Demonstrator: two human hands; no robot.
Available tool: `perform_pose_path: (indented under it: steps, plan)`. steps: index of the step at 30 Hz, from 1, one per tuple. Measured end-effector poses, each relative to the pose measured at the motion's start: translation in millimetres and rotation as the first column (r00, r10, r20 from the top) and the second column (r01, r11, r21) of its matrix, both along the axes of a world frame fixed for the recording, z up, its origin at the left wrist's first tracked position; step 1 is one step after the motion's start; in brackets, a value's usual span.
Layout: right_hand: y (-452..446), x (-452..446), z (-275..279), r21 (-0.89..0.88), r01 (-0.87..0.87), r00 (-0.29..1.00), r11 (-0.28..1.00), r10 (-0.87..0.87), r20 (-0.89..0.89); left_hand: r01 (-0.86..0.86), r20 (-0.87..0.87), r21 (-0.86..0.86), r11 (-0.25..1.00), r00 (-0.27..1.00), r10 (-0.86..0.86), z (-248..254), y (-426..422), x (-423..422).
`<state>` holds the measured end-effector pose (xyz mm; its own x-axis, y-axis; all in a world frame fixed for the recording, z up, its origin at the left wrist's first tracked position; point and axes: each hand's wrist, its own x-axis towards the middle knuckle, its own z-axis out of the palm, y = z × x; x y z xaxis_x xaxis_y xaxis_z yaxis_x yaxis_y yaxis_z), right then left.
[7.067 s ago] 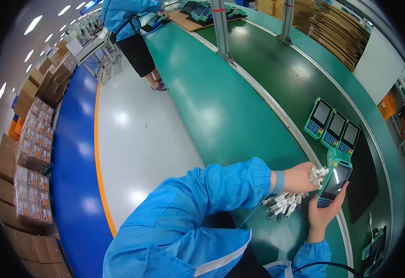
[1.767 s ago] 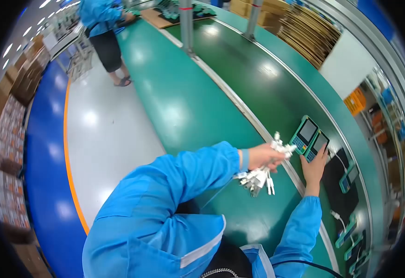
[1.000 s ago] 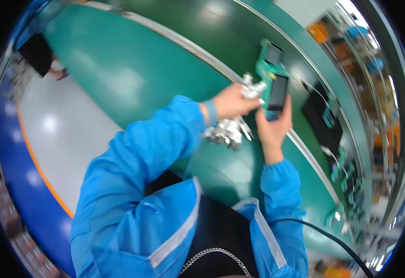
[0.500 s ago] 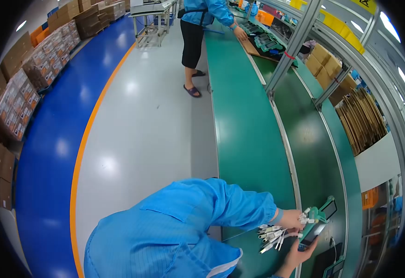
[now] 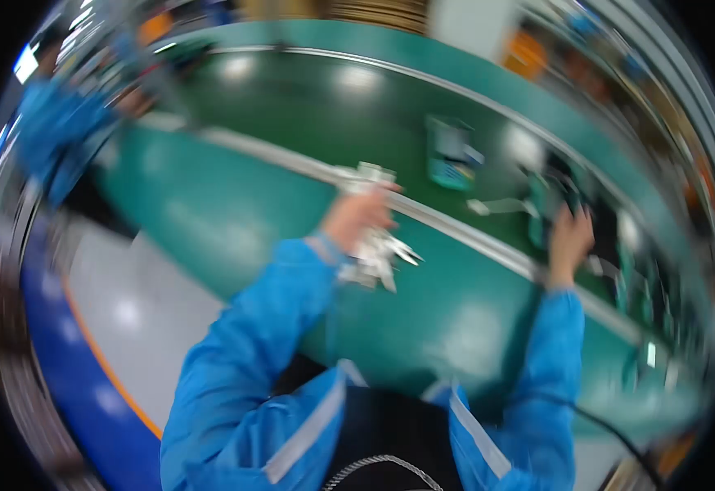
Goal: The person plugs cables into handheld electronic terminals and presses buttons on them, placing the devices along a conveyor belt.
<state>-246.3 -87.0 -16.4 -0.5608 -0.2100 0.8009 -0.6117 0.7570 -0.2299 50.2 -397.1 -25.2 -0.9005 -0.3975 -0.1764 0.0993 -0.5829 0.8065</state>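
My left hand (image 5: 359,217) is wrapped round a bundle of white cable connectors (image 5: 378,260), whose ends stick out above and below the fist, over the near side of the green bench. My right hand (image 5: 570,237) reaches over the dark strip at the right, its fingertips at a green handheld terminal (image 5: 540,209); blur hides whether they grip it. Another green terminal with a blue keypad (image 5: 453,155) lies between the hands on the dark green strip. A white cable (image 5: 501,205) runs from near it to the terminal by my right hand.
A metal rail (image 5: 472,237) runs along the bench (image 5: 235,214). Several more terminals with cables (image 5: 648,290) are at the right. A co-worker in a blue sleeve (image 5: 63,131) stands at the far left. Shelving with an orange bin (image 5: 525,56) is beyond the bench.
My view has swung to the right. My right hand has left the terminal it was holding and moved right to another one. My left hand still holds the connector bundle.
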Motion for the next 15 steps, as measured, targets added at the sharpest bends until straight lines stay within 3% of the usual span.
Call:
perform_pose_path:
  steps: [2,3,4,5,7,8,11,14,15]
  plan:
    - [40,-37,-3,0.170,0.320,0.946,0.932,-0.323,-0.013,0.070,-0.100,0.119,0.990,0.993,-0.059,-10,6,-8]
    - [52,-54,-14,0.216,0.355,0.930,0.910,-0.366,0.014,0.134,-0.170,0.168,0.977,0.980,-0.105,-15,-4,-1]
    - [69,-78,-46,0.220,0.387,0.902,0.895,-0.417,0.114,0.107,-0.122,0.127,0.986,0.988,-0.091,-7,3,-3]
    - [77,-77,-37,0.390,0.241,0.842,0.889,-0.391,0.371,0.104,-0.109,0.095,0.990,0.990,-0.093,-6,2,-3]
    - [78,-89,-58,0.371,0.325,0.869,0.870,-0.430,0.246,0.133,-0.135,0.111,0.985,0.984,-0.118,-11,-2,-4]
    - [70,-72,-39,0.226,0.334,0.860,0.915,-0.394,0.324,0.131,-0.132,0.104,0.986,0.984,-0.117,-10,-2,-6]
    - [62,-62,-11,0.225,0.291,0.873,0.930,-0.355,0.336,0.136,-0.119,0.098,0.986,0.985,-0.124,-5,-4,-2]
    - [57,-49,15,0.284,0.377,0.737,0.881,-0.472,0.484,0.116,-0.056,0.126,0.985,0.992,-0.110,-7,-2,-2]
    - [70,-71,-9,0.258,0.277,0.798,0.926,-0.371,0.476,0.054,0.030,0.108,0.993,0.998,-0.058,4,5,0]
